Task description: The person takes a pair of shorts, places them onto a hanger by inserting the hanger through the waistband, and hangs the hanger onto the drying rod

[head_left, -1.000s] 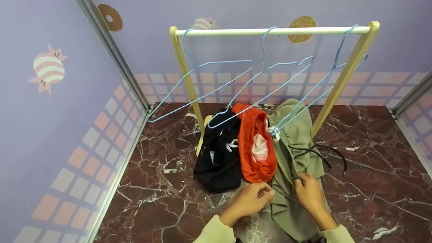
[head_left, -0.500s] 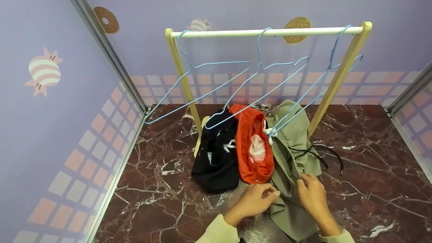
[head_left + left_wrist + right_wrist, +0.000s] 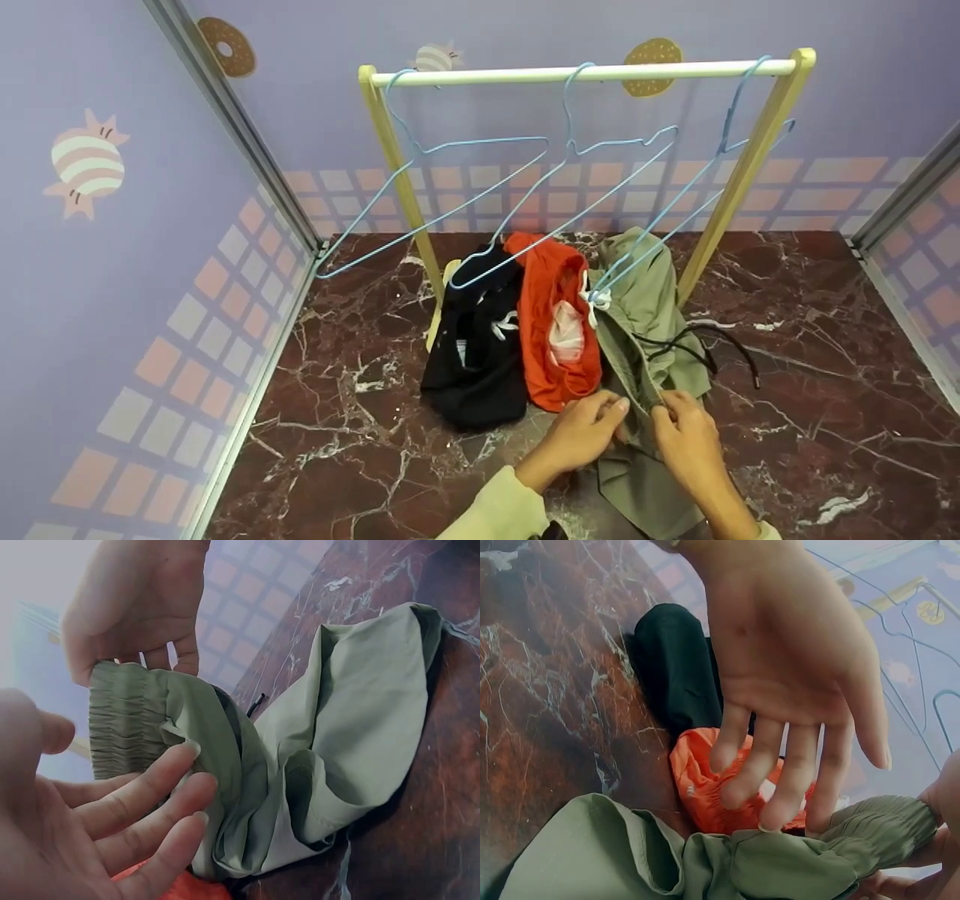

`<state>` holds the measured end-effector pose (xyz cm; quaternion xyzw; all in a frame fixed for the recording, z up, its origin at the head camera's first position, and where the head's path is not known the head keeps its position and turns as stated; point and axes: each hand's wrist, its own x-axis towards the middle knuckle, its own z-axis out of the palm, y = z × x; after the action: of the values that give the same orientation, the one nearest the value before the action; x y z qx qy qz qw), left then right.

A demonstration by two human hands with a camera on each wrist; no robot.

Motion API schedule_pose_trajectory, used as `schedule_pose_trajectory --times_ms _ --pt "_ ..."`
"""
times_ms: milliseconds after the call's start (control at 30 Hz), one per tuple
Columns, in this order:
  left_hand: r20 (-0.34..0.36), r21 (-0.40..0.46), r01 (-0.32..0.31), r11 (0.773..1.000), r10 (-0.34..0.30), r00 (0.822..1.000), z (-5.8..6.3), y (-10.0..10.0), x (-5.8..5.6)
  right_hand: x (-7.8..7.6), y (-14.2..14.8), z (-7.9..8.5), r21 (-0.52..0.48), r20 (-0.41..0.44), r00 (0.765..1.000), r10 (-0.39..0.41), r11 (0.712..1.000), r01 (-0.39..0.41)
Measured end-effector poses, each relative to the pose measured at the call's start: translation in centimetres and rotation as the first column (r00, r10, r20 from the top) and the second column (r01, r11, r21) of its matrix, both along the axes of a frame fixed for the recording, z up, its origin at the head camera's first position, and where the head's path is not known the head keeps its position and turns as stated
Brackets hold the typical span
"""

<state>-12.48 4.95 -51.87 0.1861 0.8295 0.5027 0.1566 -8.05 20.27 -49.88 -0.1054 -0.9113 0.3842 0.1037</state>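
Observation:
Olive-green shorts [image 3: 649, 499] with an elastic waistband [image 3: 124, 720] and a black drawstring [image 3: 739, 341] lie on the dark marble surface. My right hand [image 3: 688, 442] pinches the waistband's near right edge, lifting it. From the left, my left hand [image 3: 576, 436] touches the shorts with its fingertips; the left wrist view shows its fingers extended against the cloth and the thumb held apart. Orange-red shorts [image 3: 534, 330] lie just beyond the left hand, a pale lining showing inside. Left of them are black shorts [image 3: 480, 394] with a white drawstring.
A small wooden rack with a white bar [image 3: 495, 76] stands behind the clothes. From it hang three light-blue wire hangers: a left one [image 3: 480, 140], a middle one [image 3: 568, 112] and a right one [image 3: 729, 124]. Purple wall panels [image 3: 172, 90] enclose the left and back.
My left hand has moved right and slightly up, up to the green shorts' waistband. The right hand keeps its pinch. The whole head view has shifted slightly.

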Motion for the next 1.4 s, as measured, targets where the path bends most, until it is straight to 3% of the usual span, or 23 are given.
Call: schedule_pose_trajectory --times_ms 300,600,733,833,1100,1267,1400 --pt "0.058 0.04 -0.051 0.998 0.048 0.997 -0.1 1.0 -0.6 0.6 -0.5 0.3 0.033 0.047 0.999 0.01 0.999 -0.012" --pt "0.155 -0.047 -0.103 0.994 0.109 0.982 0.2 1.9 -0.9 1.4 -1.1 0.5 0.051 0.019 0.999 0.026 0.998 -0.027" --pt "0.13 -0.12 -0.11 0.987 0.126 0.984 0.6 2.2 -1.1 1.8 -1.3 0.6 -0.008 0.038 0.999 0.036 0.999 -0.036" --pt "0.102 -0.123 -0.116 0.986 0.129 0.986 0.7 2.4 -1.1 2.2 -1.6 0.8 -0.065 0.033 0.998 0.049 0.997 -0.047" --pt "0.112 0.028 -0.089 0.996 0.086 0.99 0.9 2.5 -1.6 3.2 -2.4 1.3 -0.11 0.018 0.997 0.076 0.991 -0.073" --pt "0.116 0.155 -0.053 0.986 0.035 0.993 1.0 2.4 -1.9 3.4 -2.6 1.3 -0.129 0.022 0.994 0.106 0.986 -0.102" --pt "0.098 0.207 -0.023 0.978 0.003 0.995 1.1 2.5 -2.1 3.5 -2.6 1.3 -0.126 0.005 0.994 0.112 0.986 -0.111"
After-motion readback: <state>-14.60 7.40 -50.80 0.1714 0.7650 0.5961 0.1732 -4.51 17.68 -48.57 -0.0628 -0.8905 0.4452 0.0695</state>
